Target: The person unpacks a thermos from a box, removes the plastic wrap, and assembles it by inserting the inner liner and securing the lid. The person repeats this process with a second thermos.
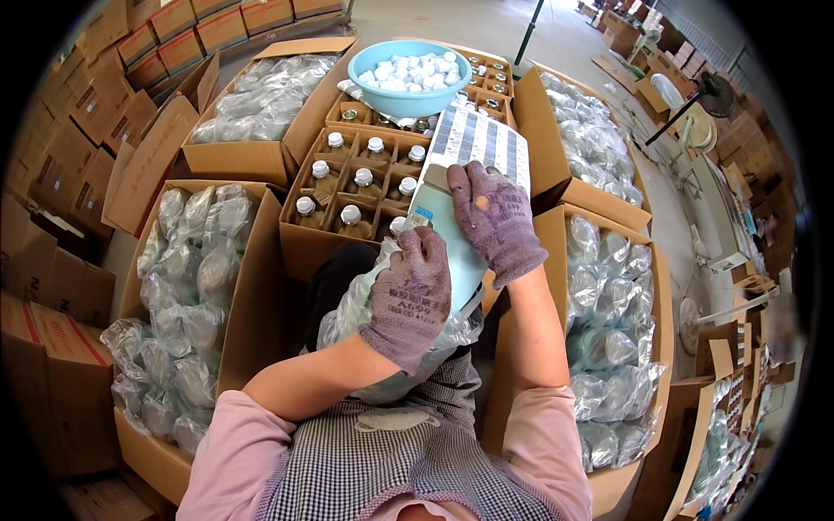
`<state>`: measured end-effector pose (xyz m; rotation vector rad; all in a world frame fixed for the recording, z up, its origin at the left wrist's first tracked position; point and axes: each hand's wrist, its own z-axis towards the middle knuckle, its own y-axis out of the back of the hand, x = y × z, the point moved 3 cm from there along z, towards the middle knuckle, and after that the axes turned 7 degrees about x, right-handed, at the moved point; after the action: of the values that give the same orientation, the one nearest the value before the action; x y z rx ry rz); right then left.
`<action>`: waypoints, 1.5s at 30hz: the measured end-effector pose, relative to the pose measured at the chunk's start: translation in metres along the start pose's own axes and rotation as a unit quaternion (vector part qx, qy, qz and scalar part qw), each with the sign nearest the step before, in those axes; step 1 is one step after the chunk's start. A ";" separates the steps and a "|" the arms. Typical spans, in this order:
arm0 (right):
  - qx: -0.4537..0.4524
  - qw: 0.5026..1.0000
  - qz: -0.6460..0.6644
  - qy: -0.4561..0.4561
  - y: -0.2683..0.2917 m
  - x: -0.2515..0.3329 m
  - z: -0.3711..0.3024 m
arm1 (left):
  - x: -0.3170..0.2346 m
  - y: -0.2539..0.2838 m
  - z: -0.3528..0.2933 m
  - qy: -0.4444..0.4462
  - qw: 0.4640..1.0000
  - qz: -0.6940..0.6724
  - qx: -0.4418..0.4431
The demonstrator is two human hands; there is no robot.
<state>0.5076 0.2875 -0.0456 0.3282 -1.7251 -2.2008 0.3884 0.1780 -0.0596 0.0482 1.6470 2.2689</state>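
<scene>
Both my hands wear purple-grey gloves. My right hand is closed over the near edge of a white sheet printed with rows of grey-blue labels. Under that hand is a pale turquoise flat-sided piece, which extends down toward my lap. My left hand is closed, fingers curled, beside the turquoise piece; what its fingertips pinch, if anything, is hidden. Just above them shows a small blue-and-white label. Clear plastic wrapping bunches around my left hand and over my lap.
A divided carton of white-capped bottles stands ahead. Behind it, a blue basin full of white caps rests on another bottle carton. Open cartons of plastic-wrapped bottles flank me at left and right. A black fan stands far right.
</scene>
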 end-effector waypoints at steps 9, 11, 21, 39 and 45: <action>-0.055 0.995 0.076 -0.012 0.005 0.002 -0.005 | -0.014 0.001 0.002 0.051 0.997 0.047 0.035; -0.061 0.995 0.079 -0.012 0.004 0.002 -0.004 | -0.014 0.003 0.003 0.064 0.995 0.063 0.054; -0.044 0.997 0.060 -0.036 0.008 0.009 -0.002 | 0.012 -0.009 0.010 0.073 0.997 -0.012 0.011; -0.140 0.985 0.095 0.025 0.008 0.004 -0.013 | 0.068 0.013 0.026 0.137 0.830 -0.511 0.178; -0.160 0.983 0.039 0.078 0.014 0.008 -0.014 | 0.082 0.013 0.025 0.158 0.722 -0.635 0.225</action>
<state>0.5074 0.2689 -0.0350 0.3360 -1.2576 -2.2793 0.3137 0.2211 -0.0533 -1.0574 1.5129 0.8154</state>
